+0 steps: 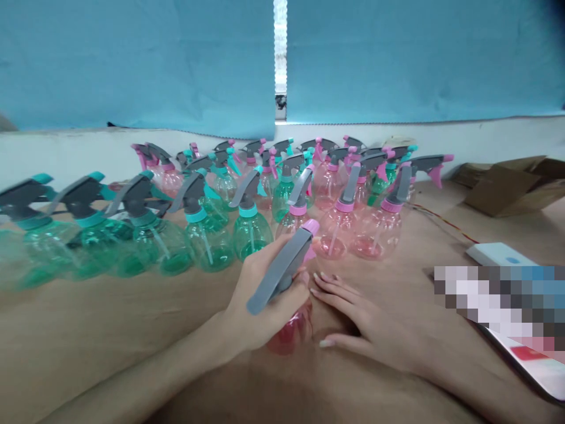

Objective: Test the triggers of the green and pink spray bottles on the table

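Note:
My left hand (pixel 260 294) is wrapped round the neck of a pink spray bottle (pixel 289 335) with a grey and pink trigger head. The bottle is near the front of the table, and my fingers hide its collar. To its right, my right hand (pixel 357 312) lies with fingers stretched out and holds nothing. Its fingertips are close to the bottle; I cannot tell whether they touch it. Just beyond my hands stands a row of spray bottles, with green ones (pixel 209 247) on the left and pink ones (pixel 338 232) on the right.
More pink and green spray bottles crowd behind the front row. At the right are a cardboard box (pixel 512 188), a small white box (pixel 503 254) and a partly blurred flat item (pixel 541 368). A thin wire (pixel 445 221) runs over the brown tabletop (pixel 110 335). Blue cloth (pixel 141 65) hangs behind.

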A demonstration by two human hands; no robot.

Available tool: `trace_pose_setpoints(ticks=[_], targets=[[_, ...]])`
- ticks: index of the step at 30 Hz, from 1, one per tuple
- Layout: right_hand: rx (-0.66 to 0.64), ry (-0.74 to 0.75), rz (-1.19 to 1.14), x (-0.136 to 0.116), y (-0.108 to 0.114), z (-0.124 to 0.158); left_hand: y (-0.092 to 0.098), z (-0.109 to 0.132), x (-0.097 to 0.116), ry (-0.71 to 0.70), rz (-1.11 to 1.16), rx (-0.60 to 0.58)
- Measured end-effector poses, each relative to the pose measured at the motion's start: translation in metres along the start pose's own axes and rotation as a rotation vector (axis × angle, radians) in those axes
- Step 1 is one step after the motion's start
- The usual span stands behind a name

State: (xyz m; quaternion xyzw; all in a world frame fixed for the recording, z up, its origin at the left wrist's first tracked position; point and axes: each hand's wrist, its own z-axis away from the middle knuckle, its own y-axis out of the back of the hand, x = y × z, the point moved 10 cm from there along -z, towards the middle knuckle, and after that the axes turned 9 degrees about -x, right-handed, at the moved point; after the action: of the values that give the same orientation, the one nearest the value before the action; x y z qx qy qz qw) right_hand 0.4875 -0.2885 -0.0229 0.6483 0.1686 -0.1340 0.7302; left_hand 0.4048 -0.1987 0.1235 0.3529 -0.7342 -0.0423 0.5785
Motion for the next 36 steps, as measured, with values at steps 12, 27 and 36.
trace_pose_setpoints(ticks=[12,27,36], targets=[[0.021,-0.016,-0.056,-0.0028,0.0058,0.0022,-0.0008,0.0013,-0.0048,0.030,-0.059,-0.005],[0.051,0.018,-0.073,-0.0050,0.0082,0.0031,-0.0024,0.0010,-0.0048,0.021,-0.038,-0.012],[0.039,0.002,-0.078,-0.0037,0.0075,0.0033,-0.0003,0.0013,0.0027,-0.031,-0.040,0.015]])
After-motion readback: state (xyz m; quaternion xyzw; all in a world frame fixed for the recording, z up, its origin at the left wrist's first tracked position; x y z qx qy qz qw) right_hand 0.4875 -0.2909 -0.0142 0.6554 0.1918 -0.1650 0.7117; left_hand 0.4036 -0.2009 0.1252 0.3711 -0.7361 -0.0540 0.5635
